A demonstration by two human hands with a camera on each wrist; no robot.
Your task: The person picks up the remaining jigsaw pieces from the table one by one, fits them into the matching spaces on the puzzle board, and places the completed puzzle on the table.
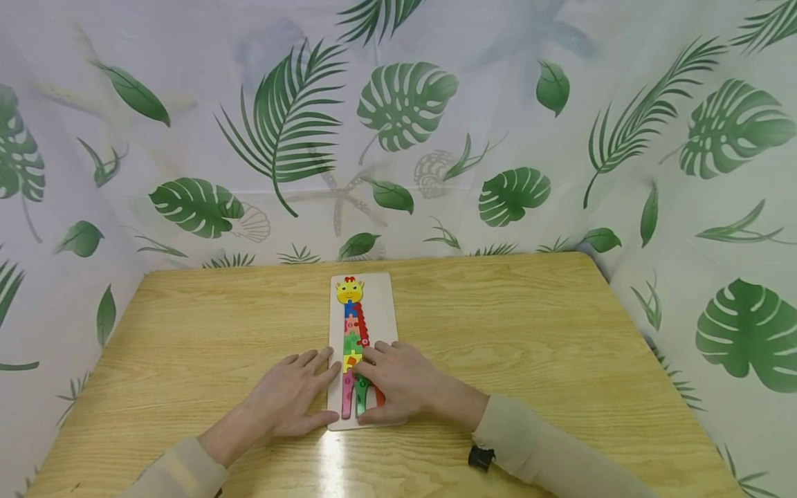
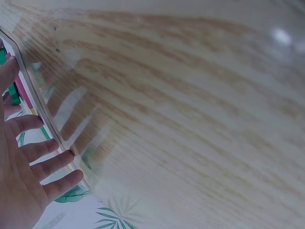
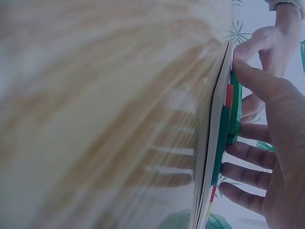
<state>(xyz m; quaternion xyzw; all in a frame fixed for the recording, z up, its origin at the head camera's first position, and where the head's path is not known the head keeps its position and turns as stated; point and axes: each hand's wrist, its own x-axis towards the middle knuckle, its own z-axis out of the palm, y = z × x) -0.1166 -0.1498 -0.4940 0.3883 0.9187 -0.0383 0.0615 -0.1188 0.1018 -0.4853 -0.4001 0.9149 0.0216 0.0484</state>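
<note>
A giraffe jigsaw puzzle in a pale board (image 1: 380,304) lies on the table. Its yellow head (image 1: 350,290) is at the far end, above numbered neck pieces and a red mane piece (image 1: 361,321). My right hand (image 1: 405,380) pinches a green leg-shaped puzzle piece (image 3: 234,107) between thumb and index finger over the near end. In the right wrist view this piece stands proud of the board. A pink leg piece (image 1: 347,398) lies to its left. My left hand (image 1: 289,394) rests with spread fingers along the board's left edge. The right hand partly covers the board's lower right.
The wooden table (image 1: 529,325) extends on both sides of the board. A white leaf-printed cloth (image 1: 436,124) hangs behind it and at its sides. A small black object (image 1: 481,457) is at the right sleeve.
</note>
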